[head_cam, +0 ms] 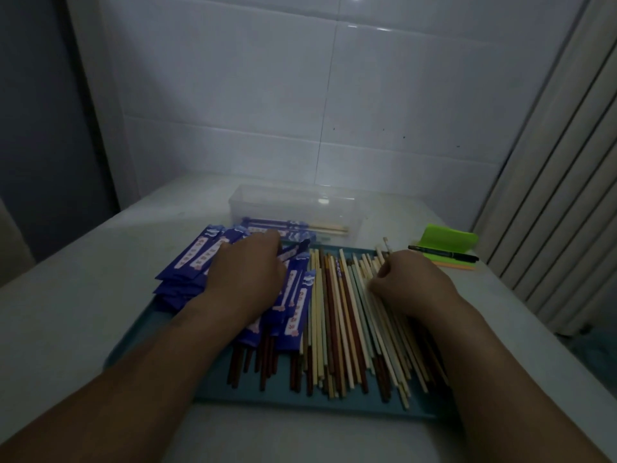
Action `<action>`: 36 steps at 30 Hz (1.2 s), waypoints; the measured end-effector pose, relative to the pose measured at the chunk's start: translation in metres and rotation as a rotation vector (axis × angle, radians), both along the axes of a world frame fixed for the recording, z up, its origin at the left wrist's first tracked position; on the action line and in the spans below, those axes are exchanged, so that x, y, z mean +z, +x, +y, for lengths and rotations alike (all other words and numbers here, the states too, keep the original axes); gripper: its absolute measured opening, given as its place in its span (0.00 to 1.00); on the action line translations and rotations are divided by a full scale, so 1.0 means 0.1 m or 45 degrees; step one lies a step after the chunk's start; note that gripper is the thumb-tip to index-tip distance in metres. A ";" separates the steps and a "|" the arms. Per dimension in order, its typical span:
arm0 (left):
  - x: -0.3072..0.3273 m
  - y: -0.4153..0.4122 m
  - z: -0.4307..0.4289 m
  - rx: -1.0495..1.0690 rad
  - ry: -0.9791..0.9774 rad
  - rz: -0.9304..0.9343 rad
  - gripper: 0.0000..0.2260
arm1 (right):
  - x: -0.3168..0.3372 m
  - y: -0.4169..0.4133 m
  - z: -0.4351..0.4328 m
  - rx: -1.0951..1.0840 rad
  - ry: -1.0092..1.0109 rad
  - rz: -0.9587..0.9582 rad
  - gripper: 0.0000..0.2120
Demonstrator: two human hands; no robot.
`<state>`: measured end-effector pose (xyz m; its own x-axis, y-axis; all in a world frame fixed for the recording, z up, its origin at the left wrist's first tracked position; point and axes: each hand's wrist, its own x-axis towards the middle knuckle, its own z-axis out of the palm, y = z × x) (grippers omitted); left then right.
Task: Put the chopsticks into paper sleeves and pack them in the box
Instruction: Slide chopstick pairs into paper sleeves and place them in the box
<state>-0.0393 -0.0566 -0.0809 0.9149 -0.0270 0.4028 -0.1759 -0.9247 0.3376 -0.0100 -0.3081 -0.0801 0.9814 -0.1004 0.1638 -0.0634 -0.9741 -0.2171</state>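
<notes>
Forearms (140,372) over tray (300,401); L hand (247,272) at tray's left, fingers curled on paper sleeves (187,259); R hand (412,279) at tray's right pinches pale chopsticks (337,312); box (293,202) just behind tray.

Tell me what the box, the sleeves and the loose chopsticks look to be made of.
The box: clear, glossy plastic; the contents show through its wall and a light glints on it. The sleeves: printed blue paper, by their flat creased edges. The chopsticks: pale and red-brown sticks, matte, likely bamboo or wood, though the dim light leaves plastic open.
</notes>
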 end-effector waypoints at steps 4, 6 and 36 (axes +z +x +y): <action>0.05 -0.05 -0.02 -0.077 -0.167 -0.031 0.06 | 0.01 -0.07 0.09 0.008 -0.025 0.015 0.11; 0.09 -0.08 -0.05 -0.131 -0.217 -0.039 0.08 | 0.03 -0.09 0.13 0.007 -0.057 0.012 0.11; -0.01 -0.10 -0.15 -0.294 -0.223 0.011 0.07 | 0.21 -0.24 0.38 0.081 -0.318 0.068 0.10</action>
<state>-0.0488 -0.0714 -0.0824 0.8961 -0.1658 0.4117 -0.3715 -0.7879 0.4911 -0.0339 -0.2699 -0.0590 0.9923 -0.0009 0.1236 -0.0050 -0.9995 0.0327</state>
